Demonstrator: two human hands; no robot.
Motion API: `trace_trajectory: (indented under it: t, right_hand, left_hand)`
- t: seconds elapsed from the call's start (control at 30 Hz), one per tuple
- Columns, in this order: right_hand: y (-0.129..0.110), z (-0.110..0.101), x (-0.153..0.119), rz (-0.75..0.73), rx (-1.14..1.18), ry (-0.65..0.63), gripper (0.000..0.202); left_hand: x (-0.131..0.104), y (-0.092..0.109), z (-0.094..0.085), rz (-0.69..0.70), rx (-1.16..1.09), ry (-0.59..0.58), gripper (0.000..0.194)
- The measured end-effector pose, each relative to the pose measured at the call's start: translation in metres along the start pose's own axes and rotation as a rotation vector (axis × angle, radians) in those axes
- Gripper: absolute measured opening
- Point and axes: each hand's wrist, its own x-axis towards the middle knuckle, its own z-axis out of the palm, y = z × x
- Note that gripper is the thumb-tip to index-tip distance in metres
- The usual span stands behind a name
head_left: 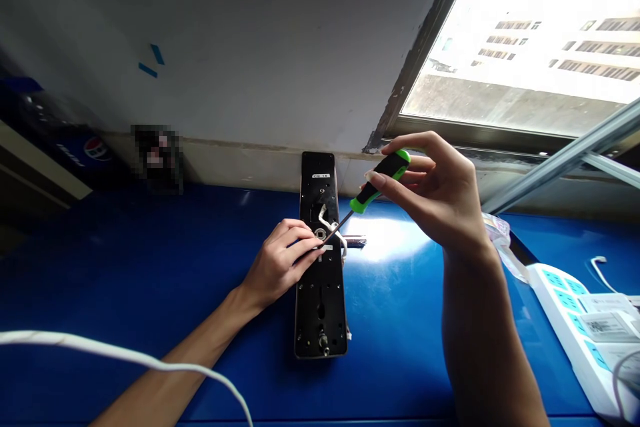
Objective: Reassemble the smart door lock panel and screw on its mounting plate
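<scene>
A long black door lock panel (pixel 323 293) lies on the blue table, its screw holes and a square spindle hole facing up. My right hand (pixel 440 193) grips a green-and-black screwdriver (pixel 383 180) by the handle, between thumb and fingers. The thin shaft slants down to the left, its tip reaching the panel's middle. At that tip the closed fingers of my left hand (pixel 285 257) rest on the panel; whatever they pinch is hidden. A white cable (pixel 327 219) crosses the panel beside the shaft. Near the bottom end a metal post (pixel 324 345) sticks up.
A white power strip (pixel 570 333) with plugged-in adapters stands at the right. Behind it a grey metal bar (pixel 560 160) slants past the window. A loose white cord (pixel 125 355) hangs across the lower left. The wall (pixel 250 47) borders the table's back.
</scene>
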Motion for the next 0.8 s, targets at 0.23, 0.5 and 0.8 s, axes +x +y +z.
trace_trajectory:
  t: [0.23,0.5,0.8]
  right_hand:
    - [0.007,-0.006,0.000,-0.047,-0.010,-0.053,0.039]
    - [-0.007,0.001,-0.004,-0.038,-0.008,-0.036,0.037]
    - [-0.008,0.002,-0.010,-0.131,0.010,-0.071,0.035]
  left_hand:
    - [0.001,0.001,-0.001,0.001,-0.002,-0.003,0.004]
    - [0.001,0.001,-0.003,-0.021,0.024,-0.028,0.008]
    - [0.002,0.004,-0.004,-0.001,0.026,-0.025,0.006]
